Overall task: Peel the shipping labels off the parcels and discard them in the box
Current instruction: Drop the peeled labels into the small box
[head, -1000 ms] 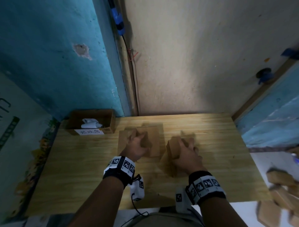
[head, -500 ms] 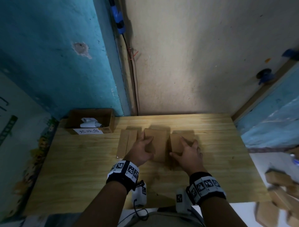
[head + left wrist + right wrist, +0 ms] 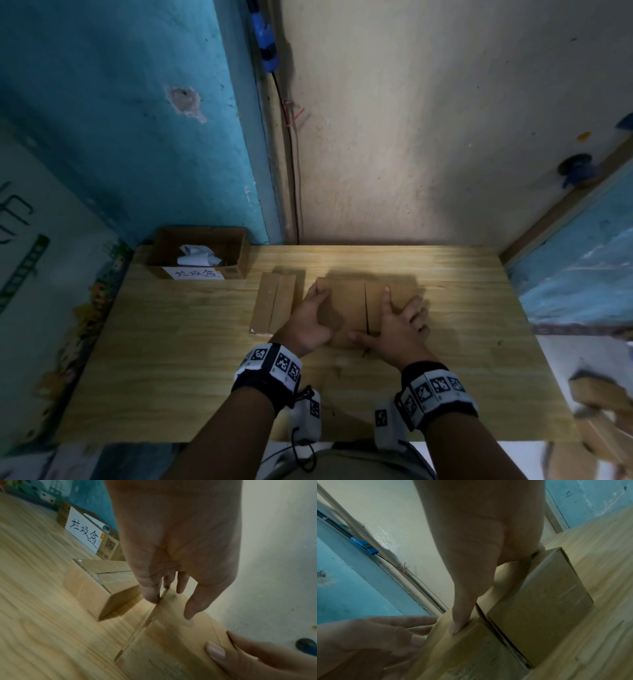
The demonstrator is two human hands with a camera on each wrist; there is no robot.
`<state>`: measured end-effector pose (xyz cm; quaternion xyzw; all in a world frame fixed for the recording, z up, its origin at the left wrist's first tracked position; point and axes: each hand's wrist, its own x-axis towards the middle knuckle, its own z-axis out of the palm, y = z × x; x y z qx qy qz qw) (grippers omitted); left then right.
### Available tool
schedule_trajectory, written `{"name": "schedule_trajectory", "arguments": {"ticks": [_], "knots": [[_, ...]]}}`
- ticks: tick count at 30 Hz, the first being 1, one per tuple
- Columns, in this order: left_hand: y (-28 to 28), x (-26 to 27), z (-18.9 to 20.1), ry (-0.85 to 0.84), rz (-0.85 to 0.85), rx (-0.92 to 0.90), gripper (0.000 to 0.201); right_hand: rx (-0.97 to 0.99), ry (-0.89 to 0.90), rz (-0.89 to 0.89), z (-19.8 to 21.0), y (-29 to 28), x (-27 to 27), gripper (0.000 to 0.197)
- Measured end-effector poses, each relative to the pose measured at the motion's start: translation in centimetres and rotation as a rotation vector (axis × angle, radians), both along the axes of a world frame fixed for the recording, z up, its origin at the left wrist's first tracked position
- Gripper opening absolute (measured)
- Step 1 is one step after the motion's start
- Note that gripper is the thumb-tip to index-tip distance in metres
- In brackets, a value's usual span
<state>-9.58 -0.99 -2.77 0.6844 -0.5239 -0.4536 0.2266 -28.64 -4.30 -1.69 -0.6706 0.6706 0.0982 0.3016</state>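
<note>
Three brown cardboard parcels lie in a row on the wooden table (image 3: 171, 359). The left parcel (image 3: 274, 305) (image 3: 96, 586) lies alone. My left hand (image 3: 317, 305) (image 3: 169, 597) rests with straight fingers against the left edge of the middle parcel (image 3: 346, 301) (image 3: 171, 635). My right hand (image 3: 400, 311) lies flat with spread fingers on the right parcel (image 3: 376, 294) (image 3: 539, 601), one finger pressing the middle parcel (image 3: 471, 649). The two parcels touch along a dark seam. No label shows on the faces I see. The open discard box (image 3: 239, 253) (image 3: 109, 545) holds crumpled white labels (image 3: 195, 258).
The discard box stands at the table's back left corner, against the blue wall, with a handwritten white sign (image 3: 193, 274) on its front. More brown parcels (image 3: 603, 404) lie blurred on a white surface off the table's right edge. A cable (image 3: 291, 171) runs down the wall.
The middle parcel has slid right, off the left parcel. The right parcel has been set flat against it. Both hands have moved farther from me, onto these two parcels.
</note>
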Motion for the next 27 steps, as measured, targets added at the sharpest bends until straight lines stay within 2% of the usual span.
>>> {"name": "schedule_trajectory", "arguments": {"ticks": [5, 6, 9, 13, 16, 27], "knots": [[0.5, 1.9, -0.8, -0.091, 0.137, -0.134, 0.053, 0.012, -0.027, 0.050, 0.0, -0.5, -0.2, 0.131], [0.6, 2.4, -1.1, -0.130, 0.157, -0.154, 0.052, 0.011, -0.027, 0.056, 0.0, -0.6, -0.2, 0.130], [1.0, 4.0, -1.5, -0.321, 0.152, -0.086, 0.074, 0.012, -0.018, 0.062, -0.2, -0.5, -0.3, 0.130], [0.7, 6.0, -2.2, -0.447, 0.083, 0.011, 0.077, 0.020, -0.002, 0.072, -0.2, -0.5, -0.3, 0.130], [1.3, 5.8, -1.5, -0.431, 0.063, 0.126, 0.074, 0.025, 0.015, 0.084, 0.1, -0.5, -0.4, 0.130], [2.7, 4.0, -1.6, -0.250, 0.004, 0.013, 0.087, 0.031, 0.049, 0.070, 1.0, 0.1, 0.5, 0.127]]}}
